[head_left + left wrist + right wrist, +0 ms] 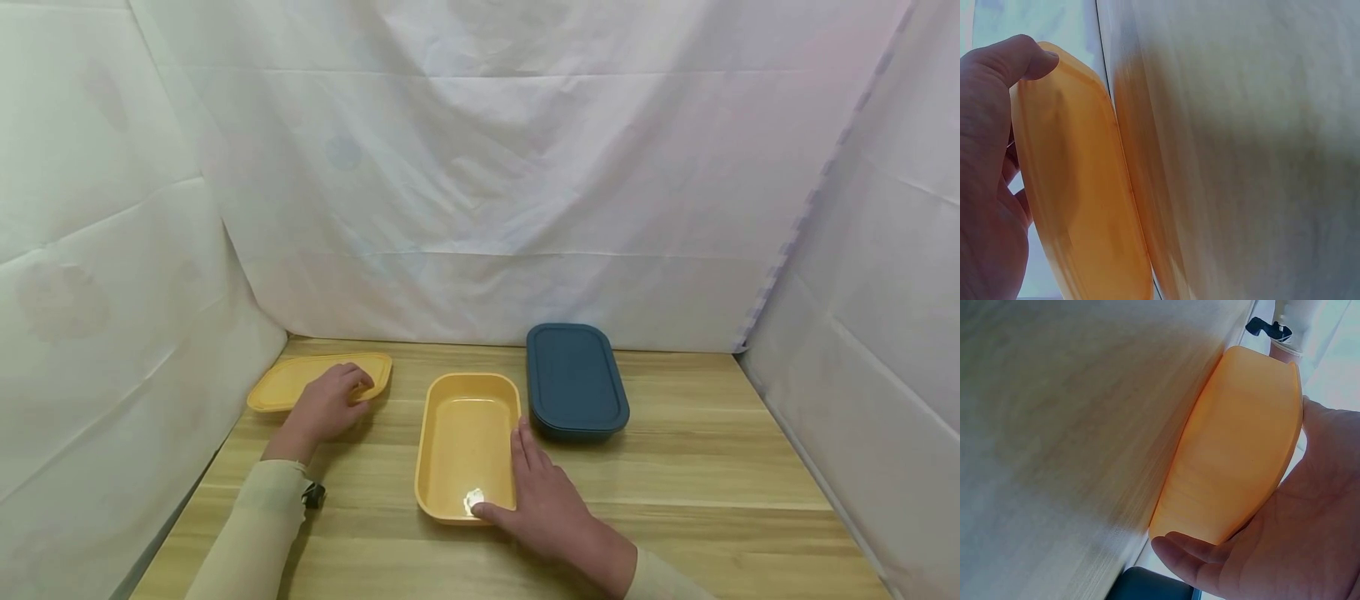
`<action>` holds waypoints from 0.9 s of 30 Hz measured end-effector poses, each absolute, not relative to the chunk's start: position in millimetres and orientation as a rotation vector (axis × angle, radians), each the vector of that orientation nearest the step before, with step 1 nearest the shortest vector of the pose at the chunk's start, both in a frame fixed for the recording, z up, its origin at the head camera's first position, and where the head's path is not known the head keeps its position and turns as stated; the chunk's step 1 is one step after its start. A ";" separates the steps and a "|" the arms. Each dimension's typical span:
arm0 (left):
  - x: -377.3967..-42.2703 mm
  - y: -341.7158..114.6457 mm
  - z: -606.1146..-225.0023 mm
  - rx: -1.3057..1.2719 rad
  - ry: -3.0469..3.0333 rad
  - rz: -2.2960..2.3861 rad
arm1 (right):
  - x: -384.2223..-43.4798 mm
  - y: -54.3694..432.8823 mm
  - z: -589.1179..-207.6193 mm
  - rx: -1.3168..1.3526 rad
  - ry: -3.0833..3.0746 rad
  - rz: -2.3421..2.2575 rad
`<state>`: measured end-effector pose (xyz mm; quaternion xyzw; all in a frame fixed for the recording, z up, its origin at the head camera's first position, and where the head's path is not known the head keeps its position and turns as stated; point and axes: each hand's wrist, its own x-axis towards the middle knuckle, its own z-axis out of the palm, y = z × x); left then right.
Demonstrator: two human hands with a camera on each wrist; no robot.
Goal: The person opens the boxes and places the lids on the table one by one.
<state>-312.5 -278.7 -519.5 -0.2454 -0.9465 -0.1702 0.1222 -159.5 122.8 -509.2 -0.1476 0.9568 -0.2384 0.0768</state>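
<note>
A yellow rectangular lid (306, 377) lies at the back left of the table, its near edge tipped up in the left wrist view. My left hand (330, 406) pinches that edge, with the thumb (1034, 61) on one face and the other fingers behind, partly hidden. In the middle sits a yellow open food container (467, 433), upright, nothing inside it. My right hand (546, 504) holds its near right corner; the thumb reaches over the near rim and the fingers (1194, 550) lie along the outer right wall.
A dark blue container with its lid on (577, 379) stands behind and right of the yellow one. White cloth (480, 183) hangs round the wooden table (697, 475) at the back and both sides. A black band (313, 495) is at the left wrist.
</note>
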 end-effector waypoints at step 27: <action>-309.7 -277.2 -524.9 -0.735 -2.804 -0.464 | -160.1 123.3 -512.3 -0.441 2.859 -0.725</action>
